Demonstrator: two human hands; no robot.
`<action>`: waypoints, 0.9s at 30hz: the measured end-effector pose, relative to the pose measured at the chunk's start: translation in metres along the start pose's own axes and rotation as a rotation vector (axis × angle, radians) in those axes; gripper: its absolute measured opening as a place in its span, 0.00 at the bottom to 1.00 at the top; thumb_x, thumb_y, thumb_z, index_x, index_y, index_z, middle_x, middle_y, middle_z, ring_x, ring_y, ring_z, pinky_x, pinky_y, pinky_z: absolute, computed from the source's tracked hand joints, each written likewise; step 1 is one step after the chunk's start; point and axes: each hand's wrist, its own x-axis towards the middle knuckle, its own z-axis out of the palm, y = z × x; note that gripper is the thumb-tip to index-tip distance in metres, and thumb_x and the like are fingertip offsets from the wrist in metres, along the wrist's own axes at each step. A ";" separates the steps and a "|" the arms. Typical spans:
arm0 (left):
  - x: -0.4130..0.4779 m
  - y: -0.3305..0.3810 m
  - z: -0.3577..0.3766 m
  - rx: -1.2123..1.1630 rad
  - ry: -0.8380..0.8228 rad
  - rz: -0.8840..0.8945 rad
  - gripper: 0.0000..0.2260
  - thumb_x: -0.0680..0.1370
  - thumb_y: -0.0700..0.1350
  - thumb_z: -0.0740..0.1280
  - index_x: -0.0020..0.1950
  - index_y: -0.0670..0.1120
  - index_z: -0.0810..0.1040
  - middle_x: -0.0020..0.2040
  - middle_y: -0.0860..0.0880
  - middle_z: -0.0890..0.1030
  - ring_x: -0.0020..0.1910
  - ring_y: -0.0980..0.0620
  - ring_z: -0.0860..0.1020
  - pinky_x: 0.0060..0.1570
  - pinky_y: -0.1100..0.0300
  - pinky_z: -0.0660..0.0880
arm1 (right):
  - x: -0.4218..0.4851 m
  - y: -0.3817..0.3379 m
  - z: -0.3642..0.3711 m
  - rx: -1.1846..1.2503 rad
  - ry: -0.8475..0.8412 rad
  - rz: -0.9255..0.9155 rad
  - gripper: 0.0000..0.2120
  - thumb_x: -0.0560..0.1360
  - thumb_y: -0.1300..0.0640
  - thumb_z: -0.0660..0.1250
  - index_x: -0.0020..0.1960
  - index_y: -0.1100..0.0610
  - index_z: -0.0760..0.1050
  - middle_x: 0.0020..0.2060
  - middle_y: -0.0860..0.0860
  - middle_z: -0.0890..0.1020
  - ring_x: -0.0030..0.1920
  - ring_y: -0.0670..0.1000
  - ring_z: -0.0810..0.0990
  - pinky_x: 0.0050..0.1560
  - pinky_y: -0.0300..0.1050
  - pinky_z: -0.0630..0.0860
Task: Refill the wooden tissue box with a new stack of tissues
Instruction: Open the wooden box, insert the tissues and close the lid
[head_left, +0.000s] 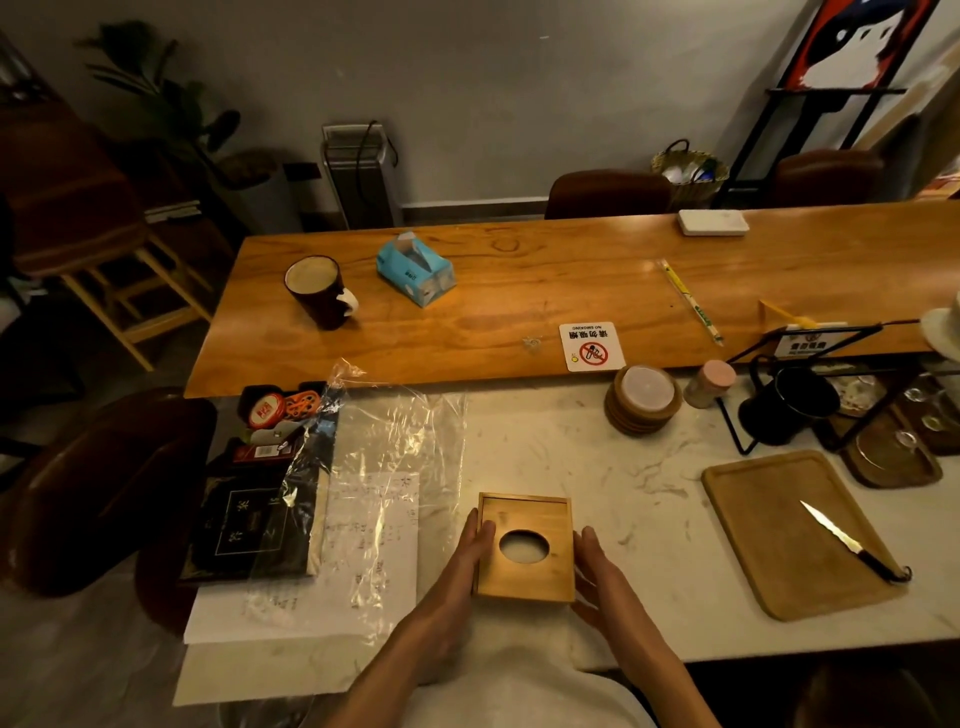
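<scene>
The wooden tissue box (524, 577) sits on the white marble counter (597, 467) near its front edge, with a round hole in its top showing white inside. My left hand (460, 566) lies flat against the box's left side, thumb resting on the top edge. Along the box's right side my right hand (597, 577) presses with straight fingers. A blue soft pack of tissues (415, 267) lies on the wooden table (519, 291) beyond, far from both hands.
Crumpled clear plastic wrap (395, 447) and papers (332, 582) lie left of the box, beside a dark tray of small items (270, 467). A wooden board (789, 535) with a knife (852, 540) is at right. Coasters (641, 400), a black pitcher (789, 405) and a mug (319, 291) stand farther back.
</scene>
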 end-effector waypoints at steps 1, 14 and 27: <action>0.001 0.000 0.000 -0.004 -0.001 -0.012 0.39 0.71 0.70 0.64 0.79 0.61 0.54 0.77 0.55 0.63 0.75 0.51 0.64 0.77 0.45 0.56 | 0.000 -0.004 0.001 -0.007 -0.001 0.001 0.21 0.72 0.31 0.51 0.56 0.38 0.73 0.46 0.33 0.80 0.48 0.37 0.78 0.52 0.38 0.74; 0.062 0.075 0.019 0.007 0.048 0.081 0.26 0.81 0.64 0.47 0.68 0.53 0.75 0.63 0.51 0.82 0.63 0.52 0.79 0.70 0.47 0.69 | 0.058 -0.088 -0.025 -0.023 -0.061 -0.018 0.17 0.73 0.31 0.52 0.51 0.34 0.75 0.45 0.29 0.79 0.48 0.34 0.76 0.48 0.36 0.73; 0.136 0.139 0.019 -0.103 0.064 0.107 0.25 0.81 0.64 0.45 0.60 0.58 0.79 0.56 0.56 0.85 0.55 0.58 0.83 0.45 0.66 0.80 | 0.134 -0.163 -0.020 -0.052 -0.094 -0.046 0.18 0.80 0.35 0.45 0.55 0.34 0.72 0.41 0.29 0.81 0.41 0.33 0.81 0.38 0.28 0.76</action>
